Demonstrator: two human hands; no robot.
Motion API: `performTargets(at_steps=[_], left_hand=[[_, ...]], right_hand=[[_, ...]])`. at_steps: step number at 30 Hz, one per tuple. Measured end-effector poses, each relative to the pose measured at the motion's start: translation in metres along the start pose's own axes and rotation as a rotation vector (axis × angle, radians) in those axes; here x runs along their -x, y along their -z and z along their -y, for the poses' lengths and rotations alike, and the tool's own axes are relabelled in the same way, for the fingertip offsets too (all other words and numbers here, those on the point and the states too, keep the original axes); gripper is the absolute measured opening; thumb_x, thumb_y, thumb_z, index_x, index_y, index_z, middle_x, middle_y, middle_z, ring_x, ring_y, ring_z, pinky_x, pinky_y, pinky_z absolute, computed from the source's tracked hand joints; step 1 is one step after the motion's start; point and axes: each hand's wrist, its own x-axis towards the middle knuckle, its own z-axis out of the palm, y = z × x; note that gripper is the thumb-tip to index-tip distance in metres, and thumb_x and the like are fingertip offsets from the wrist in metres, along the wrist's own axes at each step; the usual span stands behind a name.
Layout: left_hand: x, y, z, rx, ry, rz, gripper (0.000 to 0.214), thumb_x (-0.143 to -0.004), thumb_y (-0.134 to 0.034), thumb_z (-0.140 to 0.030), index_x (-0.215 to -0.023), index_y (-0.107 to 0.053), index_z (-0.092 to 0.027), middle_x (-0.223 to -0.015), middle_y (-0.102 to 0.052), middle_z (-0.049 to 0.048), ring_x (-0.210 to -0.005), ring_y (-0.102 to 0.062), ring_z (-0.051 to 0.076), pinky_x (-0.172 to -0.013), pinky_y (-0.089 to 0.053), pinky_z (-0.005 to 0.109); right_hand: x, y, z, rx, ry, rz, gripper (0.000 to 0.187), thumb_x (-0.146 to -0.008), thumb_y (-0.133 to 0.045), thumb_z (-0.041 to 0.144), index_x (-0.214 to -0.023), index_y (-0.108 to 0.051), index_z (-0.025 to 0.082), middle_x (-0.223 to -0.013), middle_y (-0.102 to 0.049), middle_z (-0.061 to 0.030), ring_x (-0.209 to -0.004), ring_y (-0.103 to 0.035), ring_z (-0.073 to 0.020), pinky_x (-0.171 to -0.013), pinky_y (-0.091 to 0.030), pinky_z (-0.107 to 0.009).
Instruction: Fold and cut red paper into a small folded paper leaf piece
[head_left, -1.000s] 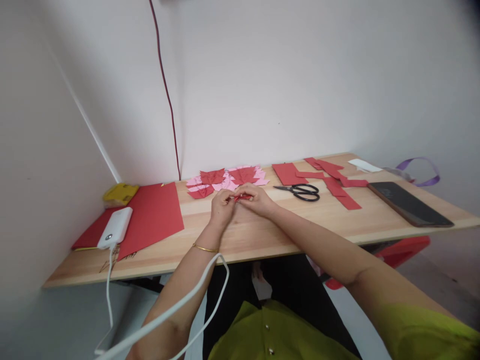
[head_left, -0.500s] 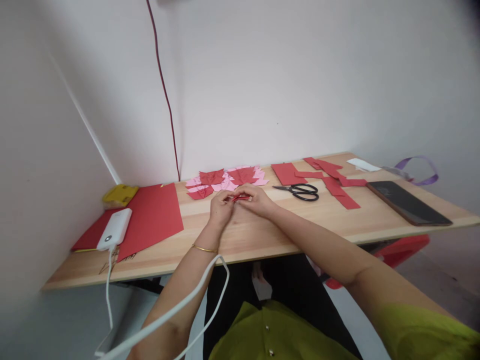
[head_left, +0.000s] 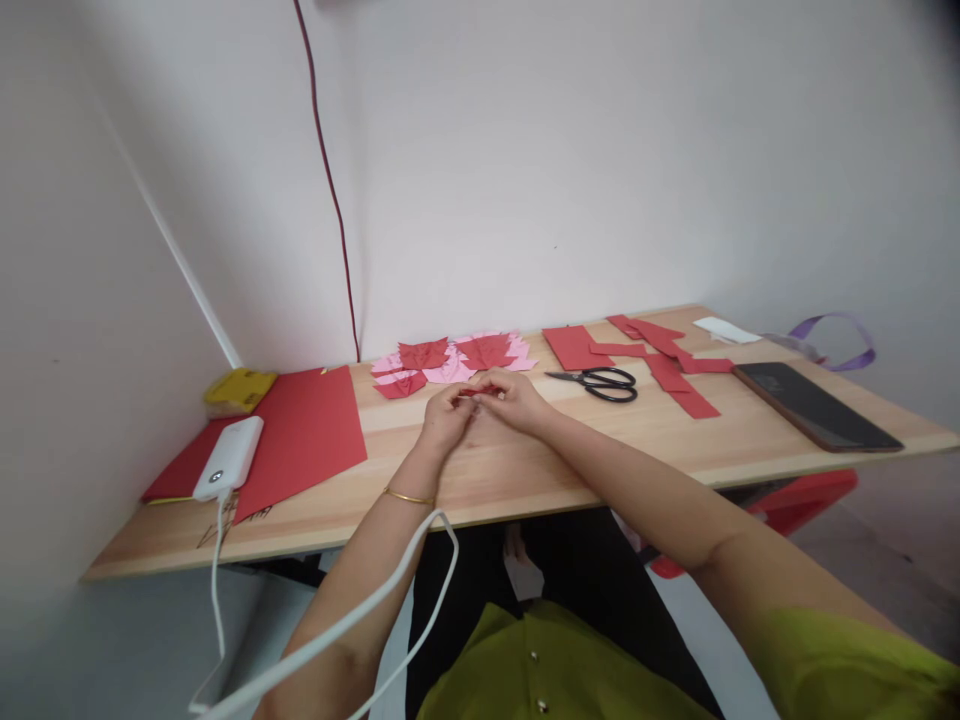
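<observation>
Between my fingertips is a small folded piece of red paper [head_left: 478, 392], mostly hidden by the hands. My left hand [head_left: 448, 412] is closed on its left side, and my right hand [head_left: 514, 400] pinches it from the right. Both hands are close together above the wooden table. Just behind them lie pink cut paper pieces [head_left: 450, 366] with jagged edges, and red cut pieces [head_left: 486, 350] rest on top of these. To the right of my right hand lie black-handled scissors [head_left: 609, 383], blades pointing left.
A red paper square [head_left: 576, 347] and several red strips [head_left: 694, 402] are at the right, beside a dark phone [head_left: 817, 405]. Large red sheets [head_left: 315, 430] lie left, under a white power bank [head_left: 229, 457]. Its white cable [head_left: 360, 610] loops across my left forearm.
The fingers of both hands have shifted slightly around the red paper, and less of it shows. Everything else on the table stays in place.
</observation>
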Motion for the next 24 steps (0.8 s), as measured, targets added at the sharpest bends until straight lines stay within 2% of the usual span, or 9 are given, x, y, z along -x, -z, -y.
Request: performTargets(at_steps=[4, 9, 12, 17, 24], left_hand=[[0.0010, -0.0026, 0.0004, 0.219, 0.102, 0.126, 0.027, -0.075, -0.064, -0.032, -0.093, -0.064, -0.013, -0.072, -0.065, 0.0030, -0.062, -0.061, 0.013, -0.061, -0.051, 0.027], [0.0007, -0.0027, 0.0015, 0.247, 0.166, 0.150, 0.030, -0.075, -0.066, -0.040, -0.081, -0.063, -0.011, -0.069, -0.064, 0.0039, -0.056, -0.059, 0.010, -0.058, -0.049, 0.024], [0.0008, -0.0031, 0.0025, 0.250, 0.156, 0.142, 0.030, -0.075, -0.066, -0.041, -0.075, -0.061, -0.011, -0.068, -0.064, 0.0041, -0.054, -0.056, 0.009, -0.055, -0.046, 0.023], [0.0013, -0.0040, 0.0031, 0.289, 0.131, 0.166, 0.028, -0.076, -0.066, -0.039, -0.084, -0.063, -0.012, -0.070, -0.063, 0.0029, -0.054, -0.055, 0.008, -0.056, -0.045, 0.022], [0.0017, 0.0005, 0.0018, 0.194, 0.069, 0.182, 0.026, -0.079, -0.061, -0.038, -0.074, -0.061, -0.013, -0.064, -0.060, 0.0014, -0.051, -0.051, 0.007, -0.053, -0.039, 0.021]], right_hand=[[0.0000, -0.0012, -0.0038, -0.120, -0.125, -0.033, 0.012, -0.075, -0.066, 0.030, -0.077, -0.065, 0.017, -0.075, -0.064, -0.0021, -0.069, -0.058, -0.0145, -0.066, -0.046, -0.028], [-0.0005, -0.0036, -0.0047, -0.383, -0.245, 0.012, 0.022, -0.072, -0.069, 0.036, -0.080, -0.061, 0.017, -0.065, -0.061, 0.0014, -0.060, -0.057, -0.0127, -0.061, -0.045, -0.027], [-0.0007, -0.0044, -0.0048, -0.436, -0.235, 0.007, 0.021, -0.071, -0.070, 0.035, -0.077, -0.059, 0.017, -0.062, -0.060, 0.0025, -0.057, -0.056, -0.0119, -0.059, -0.045, -0.026], [-0.0011, -0.0040, -0.0082, -0.440, -0.205, 0.002, 0.021, -0.071, -0.070, 0.037, -0.073, -0.060, 0.018, -0.062, -0.061, 0.0019, -0.058, -0.056, -0.0123, -0.059, -0.045, -0.027], [-0.0002, -0.0031, -0.0067, -0.459, -0.239, 0.012, 0.025, -0.071, -0.072, 0.039, -0.071, -0.059, 0.018, -0.064, -0.063, 0.0014, -0.059, -0.057, -0.0127, -0.060, -0.046, -0.027]])
